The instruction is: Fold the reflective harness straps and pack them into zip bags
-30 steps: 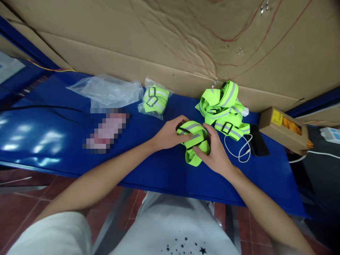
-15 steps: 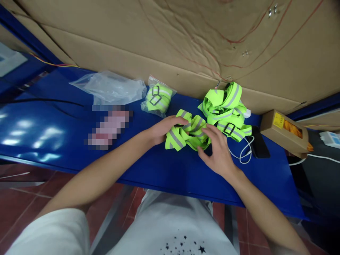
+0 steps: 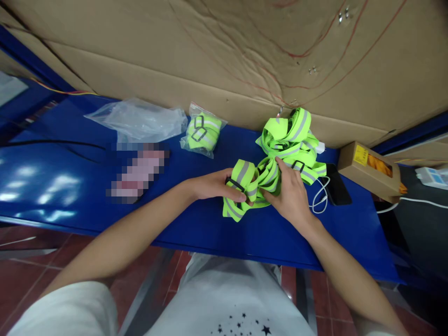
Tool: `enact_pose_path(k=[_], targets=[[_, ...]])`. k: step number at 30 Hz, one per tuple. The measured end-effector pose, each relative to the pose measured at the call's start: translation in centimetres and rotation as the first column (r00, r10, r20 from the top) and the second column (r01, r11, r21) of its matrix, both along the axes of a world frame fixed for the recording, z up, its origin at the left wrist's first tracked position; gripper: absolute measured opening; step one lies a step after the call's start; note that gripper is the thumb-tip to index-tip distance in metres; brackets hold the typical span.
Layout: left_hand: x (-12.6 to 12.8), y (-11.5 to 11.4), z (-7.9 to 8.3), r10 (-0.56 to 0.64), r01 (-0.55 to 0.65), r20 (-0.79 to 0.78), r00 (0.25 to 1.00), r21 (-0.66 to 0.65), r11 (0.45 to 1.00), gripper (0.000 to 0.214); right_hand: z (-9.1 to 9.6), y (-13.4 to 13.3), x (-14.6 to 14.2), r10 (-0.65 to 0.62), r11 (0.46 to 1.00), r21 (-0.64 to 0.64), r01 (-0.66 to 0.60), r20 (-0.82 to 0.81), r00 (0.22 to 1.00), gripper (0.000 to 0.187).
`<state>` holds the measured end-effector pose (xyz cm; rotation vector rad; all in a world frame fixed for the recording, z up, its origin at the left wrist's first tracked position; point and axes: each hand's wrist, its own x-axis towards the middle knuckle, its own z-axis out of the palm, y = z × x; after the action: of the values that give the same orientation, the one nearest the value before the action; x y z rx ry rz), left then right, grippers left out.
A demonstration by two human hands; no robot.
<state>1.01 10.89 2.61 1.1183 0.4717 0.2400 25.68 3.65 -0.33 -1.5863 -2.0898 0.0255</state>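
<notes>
A neon yellow-green reflective strap [image 3: 242, 171] with grey stripes lies bunched in loops between my hands, just above the table. My left hand [image 3: 217, 185] is closed on its left part, the thumb across the loops beside a black buckle [image 3: 235, 185]. On the strap's right side, my right hand [image 3: 290, 192] grips the loops between thumb and fingers; some fingertips are hidden. Right behind, a pile of similar straps [image 3: 289, 133] touches or nearly touches the held one. Another strap [image 3: 210, 130] sits folded inside a clear zip bag [image 3: 193, 109].
Crumpled clear plastic bags [image 3: 147, 119] and a pixelated pinkish item [image 3: 140, 175] lie on the blue table [image 3: 196, 228] to the left. At right are a black phone [image 3: 339, 186], a white cable [image 3: 319, 205] and a cardboard box [image 3: 367, 170]. Cardboard sheeting [image 3: 157, 60] rises behind.
Both hands have shifted slightly toward me with the strap. The left thumb now lies across the loops, and a black buckle shows beside it. My right fingers have closed in on the strap.
</notes>
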Motion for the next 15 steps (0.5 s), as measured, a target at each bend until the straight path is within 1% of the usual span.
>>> enact_pose_path(k=[1, 2, 3, 5, 6, 7, 8, 9, 10, 11, 12, 13, 14, 15], targets=[[-0.1, 0.0, 0.1, 0.004, -0.004, 0.000, 1.000, 0.004, 1.000, 0.043, 0.0, 0.1, 0.1, -0.023, 1.000, 0.015, 0.023, -0.031, 0.999, 0.085], [-0.2, 0.1, 0.2, 0.019, -0.019, 0.005, 1.000, 0.012, 1.000, 0.043, 0.1, 0.2, 0.3, -0.052, 0.998, 0.039, 0.055, -0.065, 0.996, 0.079], [-0.3, 0.1, 0.3, 0.041, -0.041, 0.010, 0.999, 0.022, 0.999, 0.042, 0.1, 0.3, 0.6, -0.083, 0.993, 0.077, 0.090, -0.094, 0.992, 0.068], [-0.3, 0.5, 0.2, 0.114, -0.114, 0.009, 0.993, 0.041, 0.993, 0.041, 0.3, 0.5, 1.2, -0.126, 0.971, 0.187, 0.147, -0.120, 0.985, 0.038], [-0.3, 0.8, 0.1, 0.159, -0.159, -0.007, 0.987, 0.046, 0.986, 0.041, 0.4, 0.6, 1.5, -0.137, 0.955, 0.248, 0.162, -0.117, 0.984, 0.027], [-0.1, 1.1, -0.1, 0.207, -0.205, -0.039, 0.978, 0.051, 0.977, 0.044, 0.5, 0.6, 1.7, -0.144, 0.937, 0.304, 0.171, -0.109, 0.984, 0.020], [0.1, 1.3, -0.4, 0.258, -0.252, -0.089, 0.962, 0.067, 0.965, 0.047, 0.6, 0.6, 1.9, -0.147, 0.920, 0.351, 0.172, -0.098, 0.984, 0.017], [0.3, 1.6, -0.7, 0.326, -0.311, -0.150, 0.933, 0.118, 0.943, 0.052, 0.7, 0.5, 2.0, -0.147, 0.904, 0.392, 0.171, -0.089, 0.985, 0.015], [0.5, 1.7, -1.0, 0.422, -0.378, -0.198, 0.885, 0.226, 0.898, 0.057, 0.9, 0.4, 2.1, -0.144, 0.890, 0.425, 0.162, -0.074, 0.987, 0.013], [0.7, 1.7, -1.3, 0.538, -0.435, -0.211, 0.816, 0.389, 0.812, 0.062, 1.0, 0.3, 2.0, -0.131, 0.879, 0.455, 0.141, -0.054, 0.990, 0.011], [0.8, 1.5, -1.4, 0.657, -0.466, -0.168, 0.735, 0.579, 0.669, 0.065, 1.1, 0.2, 1.9, -0.104, 0.870, 0.481, 0.106, -0.030, 0.994, 0.010], [0.8, 1.1, -1.3, 0.742, -0.458, -0.064, 0.667, 0.750, 0.476, 0.065, 1.3, 0.0, 1.8, -0.070, 0.863, 0.501, 0.063, -0.005, 0.998, 0.010], [0.8, 0.6, -1.2, 0.761, -0.419, 0.068, 0.645, 0.865, 0.277, 0.060, 1.4, -0.2, 1.7, -0.037, 0.859, 0.511, 0.023, 0.017, 0.999, 0.011], [0.7, 0.0, -0.9, 0.712, -0.378, 0.186, 0.677, 0.918, 0.120, 0.053, 1.6, -0.3, 1.6, -0.015, 0.859, 0.512, -0.007, 0.039, 0.999, 0.011]])
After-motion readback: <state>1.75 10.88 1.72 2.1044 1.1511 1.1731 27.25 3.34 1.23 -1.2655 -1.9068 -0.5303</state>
